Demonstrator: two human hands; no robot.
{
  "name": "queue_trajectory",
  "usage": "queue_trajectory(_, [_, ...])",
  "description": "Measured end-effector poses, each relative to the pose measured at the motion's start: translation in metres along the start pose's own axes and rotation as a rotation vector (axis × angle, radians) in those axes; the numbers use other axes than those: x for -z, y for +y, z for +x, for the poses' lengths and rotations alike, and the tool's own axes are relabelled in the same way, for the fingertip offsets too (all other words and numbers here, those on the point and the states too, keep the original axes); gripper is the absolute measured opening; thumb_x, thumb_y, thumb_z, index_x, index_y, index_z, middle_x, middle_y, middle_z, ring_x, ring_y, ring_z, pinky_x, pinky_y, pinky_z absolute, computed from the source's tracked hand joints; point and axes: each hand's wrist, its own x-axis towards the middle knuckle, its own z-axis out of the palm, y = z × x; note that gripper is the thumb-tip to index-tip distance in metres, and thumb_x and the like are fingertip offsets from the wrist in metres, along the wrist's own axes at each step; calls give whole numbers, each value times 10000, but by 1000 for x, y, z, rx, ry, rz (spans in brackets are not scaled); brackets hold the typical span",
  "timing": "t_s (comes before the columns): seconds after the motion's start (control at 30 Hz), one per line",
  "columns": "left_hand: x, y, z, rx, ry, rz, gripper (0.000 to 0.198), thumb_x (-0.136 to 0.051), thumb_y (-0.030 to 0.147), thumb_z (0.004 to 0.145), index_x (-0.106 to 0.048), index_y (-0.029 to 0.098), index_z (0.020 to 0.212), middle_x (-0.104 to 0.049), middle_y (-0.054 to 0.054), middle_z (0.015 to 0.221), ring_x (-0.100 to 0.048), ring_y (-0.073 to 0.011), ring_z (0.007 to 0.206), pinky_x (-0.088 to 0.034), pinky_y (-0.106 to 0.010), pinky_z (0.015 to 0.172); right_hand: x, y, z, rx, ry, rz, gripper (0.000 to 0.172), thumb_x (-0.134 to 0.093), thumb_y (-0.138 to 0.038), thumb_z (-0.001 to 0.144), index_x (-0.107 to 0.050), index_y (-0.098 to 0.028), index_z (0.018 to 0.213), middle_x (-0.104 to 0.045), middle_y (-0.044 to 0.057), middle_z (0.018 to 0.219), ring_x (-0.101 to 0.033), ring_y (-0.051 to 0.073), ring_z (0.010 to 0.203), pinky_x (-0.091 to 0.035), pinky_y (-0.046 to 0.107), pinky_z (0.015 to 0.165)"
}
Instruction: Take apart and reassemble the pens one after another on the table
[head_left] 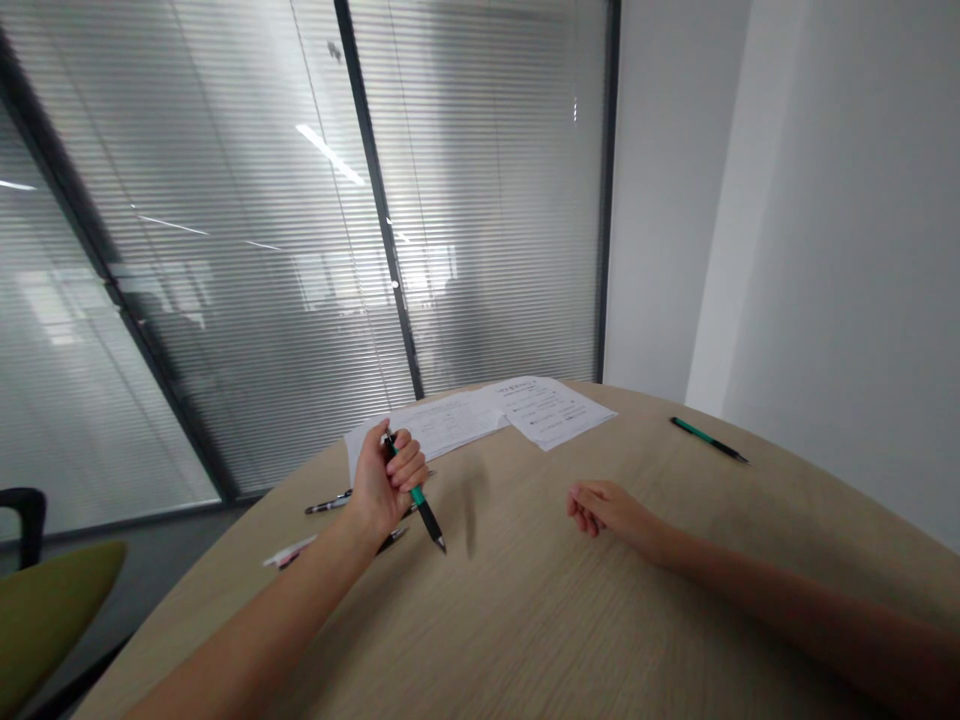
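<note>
My left hand is wrapped round a green and black pen, held above the table with its tip slanting down to the right and its other end by my thumb. To the right, my right hand is at the table with its fingers curled together; whether anything is inside them is hidden. A second green and black pen lies on the table beyond my right hand. Several pens, one of them silver and black, lie behind and below my left hand, partly covered by it.
Printed sheets lie at the far edge of the round wooden table. A green chair stands at the left. Glass panels with blinds and a white wall are behind the table.
</note>
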Motion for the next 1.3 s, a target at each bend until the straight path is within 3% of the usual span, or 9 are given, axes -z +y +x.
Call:
queue_trajectory(0.2, [1, 1, -1, 6, -2, -16, 380, -312, 352, 806, -375, 169, 479, -143, 108, 359, -206, -52, 224, -212, -144, 227, 1, 0, 0, 5, -17, -7, 332, -332, -346, 815, -509, -154, 610, -478, -16, 489, -435, 72, 420, -336, 186, 428])
queue_trajectory(0.5, [2, -1, -1, -21, -32, 79, 281, -326, 143, 717, -387, 163, 443, -120, 102, 360, -168, -53, 233, -209, -133, 228, 0, -1, -1, 5, -13, -28, 327, -330, -336, 818, -508, -157, 610, -481, -16, 490, -436, 72, 425, -341, 185, 430])
queue_trajectory(0.8, [3, -1, -1, -11, -29, 54, 349, -322, 317, 775, -410, 162, 475, -142, 102, 364, -152, -51, 253, -239, -137, 231, -1, -2, -1, 5, -4, -42, 321, -325, -309, 819, -502, -155, 599, -472, -18, 483, -432, 70, 421, -336, 184, 427])
queue_trajectory(1.07, [6, -2, 0, -26, -38, 76, 257, -340, 147, 705, -370, 168, 450, -131, 98, 362, -155, -53, 244, -217, -133, 228, -1, -5, -3, 3, -6, -43, 306, -339, -306, 816, -501, -152, 608, -477, -18, 489, -430, 68, 424, -336, 181, 426])
queue_trajectory(1.3, [2, -4, -2, -3, -26, 43, 323, -326, 247, 763, -368, 170, 453, -128, 103, 363, -167, -52, 233, -216, -138, 227, -2, -1, -1, 16, -3, -53, 322, -336, -326, 823, -508, -155, 612, -480, -18, 491, -437, 68, 428, -340, 180, 431])
